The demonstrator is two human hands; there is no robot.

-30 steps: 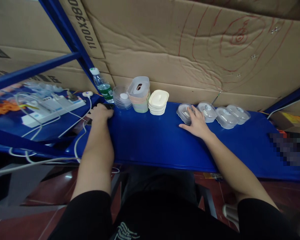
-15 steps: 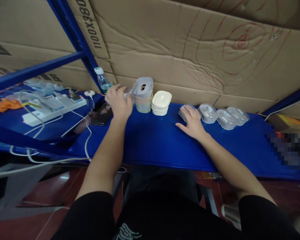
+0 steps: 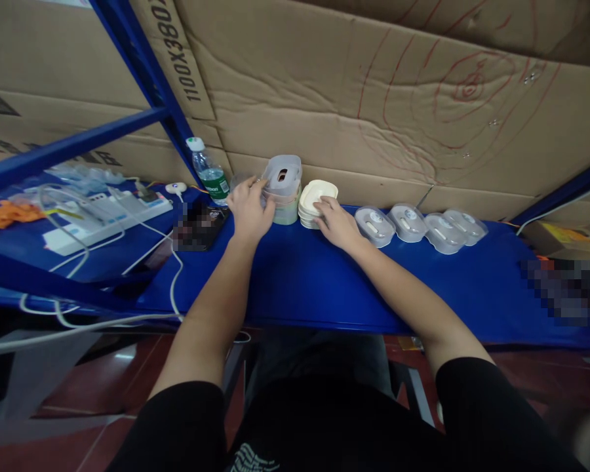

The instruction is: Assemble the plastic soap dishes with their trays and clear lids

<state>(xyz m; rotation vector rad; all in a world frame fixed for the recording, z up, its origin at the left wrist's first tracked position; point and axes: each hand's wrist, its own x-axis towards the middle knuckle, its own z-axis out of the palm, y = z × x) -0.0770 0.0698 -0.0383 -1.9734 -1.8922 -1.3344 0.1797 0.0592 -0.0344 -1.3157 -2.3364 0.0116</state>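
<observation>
My left hand [image 3: 252,211] is at the left side of a stack of translucent boxes [image 3: 284,213], with its thumb and fingers apart. Its fingertips reach the stack's upper left edge, and a clear plastic piece [image 3: 243,180] lies partly hidden behind them. Just right of that stack are several cream lids [image 3: 319,190], piled up. My right hand [image 3: 341,226] has its fingers and thumb closed on the near right edge of the top lid. Several closed translucent cases [image 3: 375,227] with white labels sit in a row to the right of this hand.
A water bottle [image 3: 209,174] and a dark phone [image 3: 211,226] are left of my left hand. Further left, a white power strip [image 3: 105,223] trails cables [image 3: 174,282] over the blue table [image 3: 314,288]. Cardboard [image 3: 295,85] walls the back; blue posts [image 3: 132,65] frame the left.
My right hand has left the leftmost closed case and moved left onto the cream lids. My left hand has moved down and right from the bottle to the box stack.
</observation>
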